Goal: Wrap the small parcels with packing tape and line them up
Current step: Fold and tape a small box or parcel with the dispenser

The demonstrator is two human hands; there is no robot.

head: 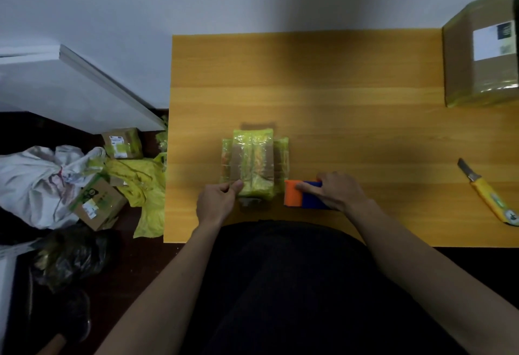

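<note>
The small parcels (254,165), wrapped in yellow-green tape, are lying together near the bench (351,79) front edge. The left hand (217,203) is pinching the nearest parcel's corner at 7 o'clock. The right hand (335,190) is gripping an orange-blue tape dispenser (299,194) at 4 o'clock of the parcels. A yellow knife (488,194) is lying at 3 o'clock, a big carton (480,54) at 1 o'clock
</note>
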